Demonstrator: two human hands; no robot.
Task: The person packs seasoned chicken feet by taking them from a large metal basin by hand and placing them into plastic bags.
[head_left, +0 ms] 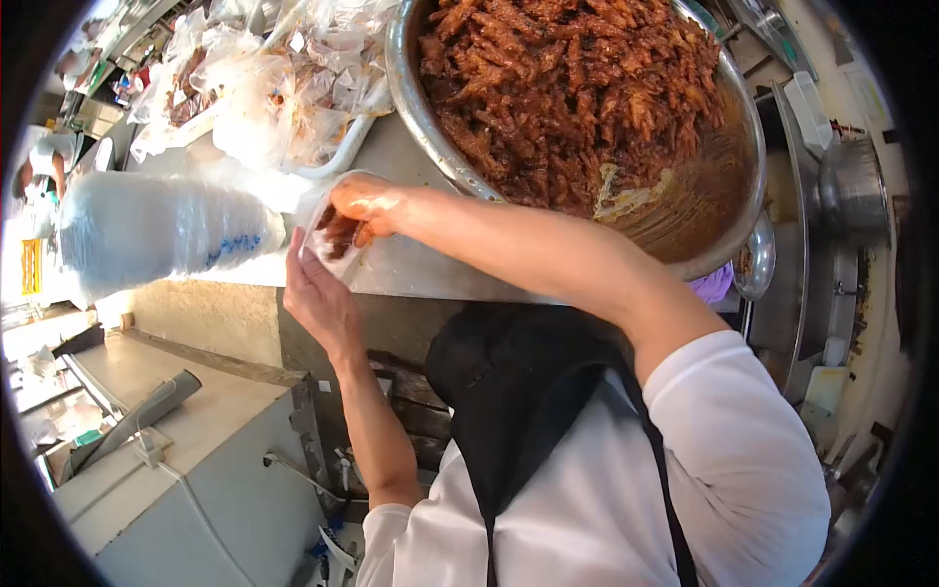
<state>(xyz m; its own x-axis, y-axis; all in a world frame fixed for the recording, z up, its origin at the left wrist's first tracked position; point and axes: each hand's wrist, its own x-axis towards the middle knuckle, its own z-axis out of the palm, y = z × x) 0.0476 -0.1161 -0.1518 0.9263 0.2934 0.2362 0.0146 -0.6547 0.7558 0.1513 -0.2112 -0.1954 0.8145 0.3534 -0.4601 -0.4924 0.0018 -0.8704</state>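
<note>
My left hand (pixel 320 298) pinches the edge of a clear plastic bag (pixel 311 217) at the counter's front edge. At the mouth of the same bag is my right hand (pixel 364 207), its fingers curled round dark reddish-brown food (pixel 335 233), partly inside the bag. To the right stands a large metal bowl (pixel 452 161) heaped with glossy brown chicken feet (pixel 577 88). A white tray (pixel 344 147) piled with filled plastic bags (pixel 284 83) lies behind my hands. Left of them is a thick roll of clear plastic bags (pixel 161 233).
The metal counter (pixel 421 256) runs under the bowl and tray. A white cabinet (pixel 215 460) with a grey tube (pixel 147 421) on top stands at lower left. Metal pots (pixel 853 191) are at far right. People (pixel 54 157) appear at far left.
</note>
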